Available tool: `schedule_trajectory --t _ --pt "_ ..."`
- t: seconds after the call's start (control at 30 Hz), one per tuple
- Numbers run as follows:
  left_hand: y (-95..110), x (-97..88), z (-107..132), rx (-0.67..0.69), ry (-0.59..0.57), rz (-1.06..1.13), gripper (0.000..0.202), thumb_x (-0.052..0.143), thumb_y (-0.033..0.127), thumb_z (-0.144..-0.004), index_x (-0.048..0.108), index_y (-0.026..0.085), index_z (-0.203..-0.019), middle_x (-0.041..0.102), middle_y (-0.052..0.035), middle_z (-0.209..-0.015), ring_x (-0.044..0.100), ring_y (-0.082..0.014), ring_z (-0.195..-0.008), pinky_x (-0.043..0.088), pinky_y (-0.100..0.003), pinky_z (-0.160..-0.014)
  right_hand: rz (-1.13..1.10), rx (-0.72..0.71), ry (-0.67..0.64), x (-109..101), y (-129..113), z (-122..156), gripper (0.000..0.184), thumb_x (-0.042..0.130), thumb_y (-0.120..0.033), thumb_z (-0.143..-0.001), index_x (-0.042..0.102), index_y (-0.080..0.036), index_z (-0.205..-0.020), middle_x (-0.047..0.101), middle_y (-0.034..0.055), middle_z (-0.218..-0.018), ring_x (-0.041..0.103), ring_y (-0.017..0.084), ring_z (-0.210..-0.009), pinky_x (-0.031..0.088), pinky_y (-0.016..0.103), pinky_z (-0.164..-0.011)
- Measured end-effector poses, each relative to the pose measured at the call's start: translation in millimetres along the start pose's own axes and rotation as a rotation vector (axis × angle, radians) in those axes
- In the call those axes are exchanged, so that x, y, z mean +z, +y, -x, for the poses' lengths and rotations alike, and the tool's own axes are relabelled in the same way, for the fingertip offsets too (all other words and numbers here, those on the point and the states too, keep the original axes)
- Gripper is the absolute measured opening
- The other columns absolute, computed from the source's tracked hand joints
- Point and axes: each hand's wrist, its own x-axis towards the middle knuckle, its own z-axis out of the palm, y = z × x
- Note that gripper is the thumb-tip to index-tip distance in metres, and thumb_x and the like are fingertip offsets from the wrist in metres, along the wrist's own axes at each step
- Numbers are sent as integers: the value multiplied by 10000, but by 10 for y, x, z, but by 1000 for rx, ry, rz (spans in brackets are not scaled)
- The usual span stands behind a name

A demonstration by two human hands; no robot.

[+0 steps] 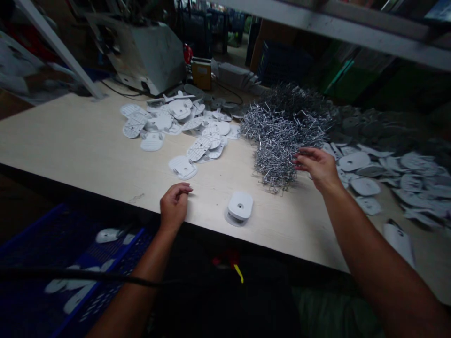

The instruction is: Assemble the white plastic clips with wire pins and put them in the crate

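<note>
My left hand (174,206) rests at the table's front edge, fingers loosely bent and thumb a little apart, with nothing visible in it. To its right, a white plastic piece (240,205) with a rounded top and a small central hole sits on a second white plate beneath it. Neither hand touches this piece. My right hand (317,166) is at the right side of a large heap of thin, shiny metal wire pieces (282,136). Its fingers reach towards the heap, slightly apart, and I make out nothing between them.
Loose white plastic plates (199,148) lie scattered left of the heap; more white covers (366,185) are piled at right. A white object (398,241) lies near the front right. Below left stands a blue crate (45,225) holding white parts. A grey machine (151,56) stands behind.
</note>
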Motion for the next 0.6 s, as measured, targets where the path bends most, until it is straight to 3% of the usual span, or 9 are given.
schedule_trajectory --t 0.27,0.4,0.6 --pt "9 6 -4 0 3 -25 192 564 190 -849 754 213 -864 755 -70 -1098 704 -260 -1091 543 -443 -1041 412 35 88 -407 639 401 327 763 -408 -751 773 -162 -966 708 32 -702 658 188 -573 527 251 -479" --pt "36 -2 -8 6 -5 -27 179 570 202 -852 749 212 -857 753 -73 -1096 703 -264 -1093 545 -446 -1036 425 182 49 -366 866 563 387 768 -488 -727 764 -167 -942 677 24 -641 610 190 -493 462 252 -409" --pt "30 -14 -9 -9 -12 -49 181 571 228 -852 752 213 -860 753 -77 -1108 701 -278 -1103 539 -457 -1050 348 143 107 -238 957 658 489 771 -489 -706 700 -182 -1080 709 27 -781 649 183 -571 489 241 -456"
